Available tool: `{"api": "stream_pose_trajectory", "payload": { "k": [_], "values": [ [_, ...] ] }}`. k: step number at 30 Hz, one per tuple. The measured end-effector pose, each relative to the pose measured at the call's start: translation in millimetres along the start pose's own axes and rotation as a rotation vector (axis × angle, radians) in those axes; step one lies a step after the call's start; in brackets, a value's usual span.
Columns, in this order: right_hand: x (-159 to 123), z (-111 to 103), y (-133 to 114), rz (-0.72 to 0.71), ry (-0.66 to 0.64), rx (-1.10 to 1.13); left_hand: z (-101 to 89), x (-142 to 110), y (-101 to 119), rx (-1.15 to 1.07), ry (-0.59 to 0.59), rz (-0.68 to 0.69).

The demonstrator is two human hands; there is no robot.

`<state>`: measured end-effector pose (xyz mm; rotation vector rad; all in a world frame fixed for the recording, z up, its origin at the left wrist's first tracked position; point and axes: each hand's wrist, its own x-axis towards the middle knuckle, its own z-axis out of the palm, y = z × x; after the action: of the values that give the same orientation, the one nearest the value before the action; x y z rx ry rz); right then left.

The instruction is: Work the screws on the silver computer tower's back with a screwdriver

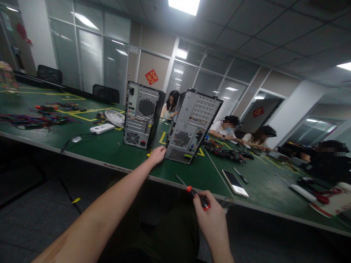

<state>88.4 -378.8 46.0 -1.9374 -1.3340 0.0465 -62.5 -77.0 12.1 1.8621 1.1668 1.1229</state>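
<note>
My right hand (213,215) is closed around the red and black handle of a screwdriver (197,196), whose thin shaft points up and left over the table's front edge. My left hand (157,155) reaches forward, its fingers curled against the lower left edge of the right-hand computer case (182,140); that case stands upright, back panel facing me and leaning slightly in view. Just left of it stands a second computer case (141,117), also with its back panel toward me. A small yellow-ended object (148,155) lies beside my left hand, partly hidden.
A phone (235,183) and a slim screwdriver (240,175) lie to the right. Bundled cables (236,155) sit behind them. On the left are a white power strip (102,128), a white fan grille (115,117) and loose wires (33,119). Several people sit around the green table (104,151).
</note>
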Motion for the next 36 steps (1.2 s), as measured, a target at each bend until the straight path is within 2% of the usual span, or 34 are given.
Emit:
{"api": "stream_pose_trajectory", "payload": {
  "k": [13, 19, 21, 24, 29, 31, 36],
  "values": [
    [8.8, 10.6, 6.7, -0.052, 0.030, 0.061, 3.5, 4.1, -2.2, 0.006, 0.027, -0.016],
    [21.5, 26.1, 10.4, -0.105, 0.041, 0.047, 1.0, -0.2, 2.7, 0.005, 0.147, -0.038],
    [25.0, 32.3, 11.8, -0.162, 0.047, 0.048, -0.1, -2.2, 3.5, 0.000, 0.103, 0.007],
    [28.1, 41.0, 12.8, -0.265, 0.080, 0.036, 0.6, -3.8, 1.9, -0.052, -0.039, 0.070],
    [30.0, 53.7, 12.4, -0.364, 0.101, 0.027, 5.1, -3.4, -1.4, -0.211, -0.233, 0.062],
    [30.7, 58.1, 12.2, -0.377, 0.100, 0.026, 5.8, -3.3, -1.3, -0.227, -0.273, 0.078],
    [32.5, 65.5, 10.9, -0.374, 0.092, 0.030, 5.5, -3.8, -1.0, -0.192, -0.284, 0.138]
  ]
}}
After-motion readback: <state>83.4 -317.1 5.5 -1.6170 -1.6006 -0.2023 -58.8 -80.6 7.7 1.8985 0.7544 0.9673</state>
